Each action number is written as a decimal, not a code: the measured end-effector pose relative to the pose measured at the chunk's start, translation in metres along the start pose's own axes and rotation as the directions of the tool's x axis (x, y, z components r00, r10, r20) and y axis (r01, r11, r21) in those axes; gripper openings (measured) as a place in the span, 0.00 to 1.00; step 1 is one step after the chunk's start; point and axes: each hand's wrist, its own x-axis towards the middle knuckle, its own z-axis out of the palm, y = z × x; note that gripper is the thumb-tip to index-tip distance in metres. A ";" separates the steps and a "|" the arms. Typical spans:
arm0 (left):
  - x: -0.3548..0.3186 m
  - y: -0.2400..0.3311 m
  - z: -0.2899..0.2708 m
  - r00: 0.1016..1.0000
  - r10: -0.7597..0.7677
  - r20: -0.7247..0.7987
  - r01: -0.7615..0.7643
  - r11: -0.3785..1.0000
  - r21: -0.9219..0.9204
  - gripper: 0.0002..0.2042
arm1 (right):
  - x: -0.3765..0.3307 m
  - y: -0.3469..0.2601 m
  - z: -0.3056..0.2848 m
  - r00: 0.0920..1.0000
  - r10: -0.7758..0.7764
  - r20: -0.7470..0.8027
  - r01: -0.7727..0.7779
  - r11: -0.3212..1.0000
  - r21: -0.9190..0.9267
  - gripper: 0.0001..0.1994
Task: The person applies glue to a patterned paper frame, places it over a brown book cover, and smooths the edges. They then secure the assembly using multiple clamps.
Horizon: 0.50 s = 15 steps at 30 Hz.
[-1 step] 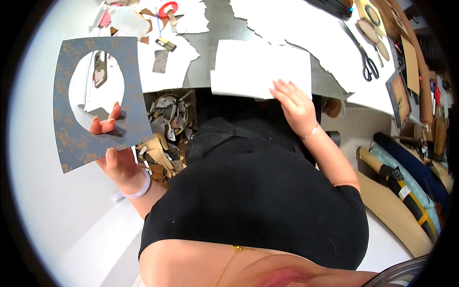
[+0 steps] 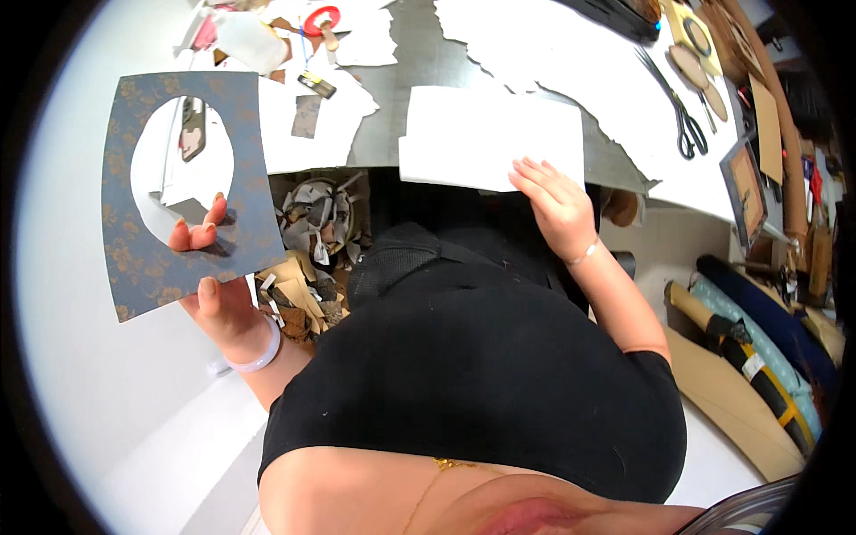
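My left hand [image 2: 221,314] holds up a blue-grey mat board [image 2: 247,125] with a gold-brown flower pattern and a large oval opening. The thumb presses the near face at the bottom edge, while the fingers come through the oval from behind. Through the opening a phone [image 2: 191,143] shows on the table. At the table's near edge, folded or stacked white paper [image 2: 481,134] lies slightly askew. My right hand [image 2: 557,205] rests on its right front corner, fingers stretched out and side by side.
Black scissors [image 2: 682,116] lie on torn white paper at the right, near a small framed piece [image 2: 743,192]. A utility knife [image 2: 316,85] and red tape roll [image 2: 321,20] are at the back left. Below the table stands a scrap-filled bin [image 2: 316,214]; fabric rolls [image 2: 758,357] lean lower right.
The table and its things sit slightly lower and to the right in the picture. Both hands keep their hold and pose.
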 end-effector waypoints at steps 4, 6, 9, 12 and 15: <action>-0.011 0.029 -0.016 0.986 0.113 -0.124 -0.102 0.991 0.092 0.30 | 0.060 -0.011 -0.032 0.935 0.234 -0.267 -0.209 0.971 0.120 0.19; -0.014 0.036 -0.025 0.975 0.176 -0.137 -0.163 0.982 0.097 0.31 | 0.100 -0.011 -0.033 0.910 0.063 -0.410 0.009 0.985 0.171 0.18; -0.028 0.047 -0.035 0.908 0.231 -0.350 -0.142 0.955 0.261 0.34 | 0.147 -0.031 -0.004 0.915 -0.200 -0.349 0.275 0.945 0.180 0.14; -0.039 0.067 -0.004 0.852 0.216 -0.477 -0.032 0.931 0.364 0.30 | 0.163 -0.042 0.063 0.931 -0.356 0.085 0.342 0.928 0.146 0.14; -0.036 0.065 -0.020 0.903 0.247 -0.352 -0.133 0.939 0.316 0.31 | 0.130 -0.042 0.110 0.951 -0.253 0.179 0.245 0.967 0.067 0.20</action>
